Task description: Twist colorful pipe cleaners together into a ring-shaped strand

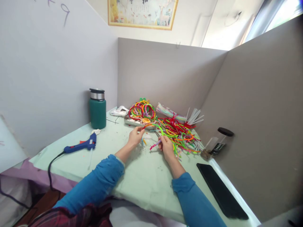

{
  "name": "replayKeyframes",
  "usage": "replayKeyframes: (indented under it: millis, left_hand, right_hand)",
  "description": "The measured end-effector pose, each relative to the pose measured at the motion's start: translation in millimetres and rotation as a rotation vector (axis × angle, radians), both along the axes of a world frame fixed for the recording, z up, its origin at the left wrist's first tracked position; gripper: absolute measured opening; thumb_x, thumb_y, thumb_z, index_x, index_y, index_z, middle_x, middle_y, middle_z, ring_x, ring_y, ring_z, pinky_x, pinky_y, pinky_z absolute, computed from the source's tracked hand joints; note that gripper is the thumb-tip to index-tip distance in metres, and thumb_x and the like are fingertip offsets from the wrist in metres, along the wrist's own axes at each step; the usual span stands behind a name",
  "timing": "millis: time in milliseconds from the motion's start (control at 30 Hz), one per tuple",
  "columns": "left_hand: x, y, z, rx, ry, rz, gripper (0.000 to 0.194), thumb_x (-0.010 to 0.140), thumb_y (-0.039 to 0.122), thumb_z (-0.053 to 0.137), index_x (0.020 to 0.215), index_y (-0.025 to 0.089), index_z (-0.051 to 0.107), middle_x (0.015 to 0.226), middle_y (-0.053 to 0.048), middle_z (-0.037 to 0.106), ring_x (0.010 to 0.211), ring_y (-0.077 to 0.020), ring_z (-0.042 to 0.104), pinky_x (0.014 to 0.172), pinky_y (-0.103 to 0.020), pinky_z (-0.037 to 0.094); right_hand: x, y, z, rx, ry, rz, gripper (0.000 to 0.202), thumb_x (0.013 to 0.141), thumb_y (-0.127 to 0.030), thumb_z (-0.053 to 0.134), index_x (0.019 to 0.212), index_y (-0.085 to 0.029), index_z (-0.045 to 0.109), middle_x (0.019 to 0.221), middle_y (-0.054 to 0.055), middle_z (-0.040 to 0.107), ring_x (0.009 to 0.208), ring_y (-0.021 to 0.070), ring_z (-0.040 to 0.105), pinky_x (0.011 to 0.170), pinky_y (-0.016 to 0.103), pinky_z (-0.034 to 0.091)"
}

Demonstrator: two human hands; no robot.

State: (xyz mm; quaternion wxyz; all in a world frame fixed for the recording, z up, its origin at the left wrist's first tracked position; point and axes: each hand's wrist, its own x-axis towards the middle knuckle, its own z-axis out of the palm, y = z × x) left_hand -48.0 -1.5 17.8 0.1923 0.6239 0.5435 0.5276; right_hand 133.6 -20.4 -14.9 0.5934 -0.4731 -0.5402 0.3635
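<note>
Multicoloured pipe cleaner (160, 126) arches between left grip (135, 136) and right grip (167, 146), both pinched onto it.

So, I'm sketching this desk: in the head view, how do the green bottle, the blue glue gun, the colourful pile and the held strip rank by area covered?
1. Colourful pile
2. Green bottle
3. Blue glue gun
4. Held strip: long but very thin

A cloth-covered table (144, 179) bears a glue gun (81, 146), bottle (98, 112), metal tray (134, 124), pipe cleaners (182, 132), jar (217, 145) and black slab (221, 190).
</note>
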Motion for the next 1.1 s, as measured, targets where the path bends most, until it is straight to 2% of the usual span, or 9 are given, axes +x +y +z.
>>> replayKeyframes:
  millis: [133, 200, 300, 400, 600, 700, 833, 933, 1100]
  left_hand:
    - [-0.9, 2.6, -2.5, -0.078, -0.051, 0.068, 0.031, 0.077, 0.034, 0.057, 0.1, 0.014, 0.06, 0.098, -0.01, 0.064, 0.075, -0.015, 0.058, 0.061, -0.023, 0.044]
    - [-0.6, 2.0, -2.6, -0.129, -0.085, 0.078, 0.034, 0.076, 0.036, 0.058, 0.1, 0.013, 0.059, 0.099, -0.01, 0.063, 0.065, -0.0121, 0.057, 0.054, -0.022, 0.042]
    - [2.4, 1.4, -2.7, -0.277, -0.185, -0.106, 0.026, 0.079, 0.036, 0.052, 0.09, 0.013, 0.059, 0.085, -0.007, 0.065, 0.04, -0.0056, 0.044, 0.04, -0.02, 0.035]
    - [5.8, 1.9, -2.0, -0.323, -0.312, -0.231, 0.017, 0.081, 0.029, 0.048, 0.08, 0.014, 0.055, 0.069, -0.001, 0.062, 0.032, -0.0039, 0.037, 0.035, -0.02, 0.032]
    - [1.1, 5.8, 1.4, -0.225, -0.5, -0.108, 0.01, 0.08, 0.024, 0.045, 0.081, 0.016, 0.05, 0.062, 0.004, 0.057, 0.032, -0.0043, 0.039, 0.037, -0.019, 0.036]
    - [-2.6, 8.0, 1.9, -0.198, -0.541, -0.046, 0.01, 0.079, 0.026, 0.045, 0.081, 0.016, 0.049, 0.064, 0.004, 0.057, 0.033, -0.0048, 0.042, 0.038, -0.02, 0.038]
    - [-4.2, 8.4, 3.4, -0.148, -0.601, 0.006, 0.011, 0.078, 0.027, 0.046, 0.08, 0.017, 0.048, 0.065, 0.003, 0.057, 0.034, -0.0051, 0.043, 0.039, -0.02, 0.039]
    - [-4.4, 8.0, 5.1, -0.119, -0.622, 0.026, 0.012, 0.078, 0.028, 0.046, 0.081, 0.017, 0.048, 0.065, 0.003, 0.058, 0.034, -0.0053, 0.044, 0.039, -0.02, 0.039]
    - [-4.9, 6.4, 7.6, -0.093, -0.61, 0.028, 0.013, 0.078, 0.029, 0.045, 0.081, 0.017, 0.049, 0.065, 0.003, 0.058, 0.034, -0.0058, 0.045, 0.038, -0.02, 0.039]
  right_hand:
    - [-0.6, -2.6, 3.7, -0.003, 0.008, 0.007, 0.033, 0.079, -0.053, 0.046, 0.074, -0.021, 0.053, 0.041, -0.006, 0.045, 0.035, 0.0104, 0.038, 0.036, 0.022, 0.027]
    - [-1.0, -3.8, 4.8, 0.011, 0.005, 0.01, 0.033, 0.079, -0.053, 0.046, 0.075, -0.021, 0.053, 0.042, -0.006, 0.045, 0.035, 0.0106, 0.039, 0.036, 0.022, 0.028]
    - [-1.6, -4.9, 5.3, 0.022, 0.004, 0.014, 0.033, 0.08, -0.053, 0.046, 0.076, -0.021, 0.053, 0.042, -0.006, 0.045, 0.036, 0.0106, 0.039, 0.036, 0.022, 0.028]
    - [-2.4, -4.5, 5.5, 0.012, 0.011, 0.016, 0.036, 0.08, -0.055, 0.046, 0.08, -0.02, 0.055, 0.043, -0.006, 0.045, 0.036, 0.0105, 0.039, 0.036, 0.022, 0.029]
    - [-2.2, -0.4, 2.6, -0.008, 0.081, 0.025, 0.044, 0.079, -0.058, 0.043, 0.09, -0.018, 0.056, 0.068, 0.001, 0.06, 0.041, 0.0093, 0.047, 0.035, 0.021, 0.031]
    - [-3.0, -2.1, -0.2, 0.011, -0.117, 0.01, 0.036, 0.08, -0.052, 0.045, 0.088, -0.019, 0.058, 0.071, 0.001, 0.062, 0.042, 0.0099, 0.047, 0.04, 0.023, 0.035]
    - [-16.9, -8.8, 0.8, 0.147, -0.624, -0.061, 0.023, 0.082, -0.041, 0.05, 0.078, -0.022, 0.062, 0.075, 0.002, 0.065, 0.063, 0.0156, 0.058, 0.058, 0.026, 0.04]
    - [-36.6, -10.4, 2.7, 0.173, -0.947, -0.122, 0.023, 0.08, -0.043, 0.055, 0.085, -0.022, 0.063, 0.084, 0.005, 0.066, 0.074, 0.0185, 0.059, 0.063, 0.027, 0.038]
    - [-52.9, -7.3, 4.4, 0.142, -1.197, -0.186, 0.017, 0.086, -0.029, 0.049, 0.088, -0.02, 0.063, 0.091, 0.008, 0.064, 0.076, 0.0182, 0.059, 0.063, 0.027, 0.036]
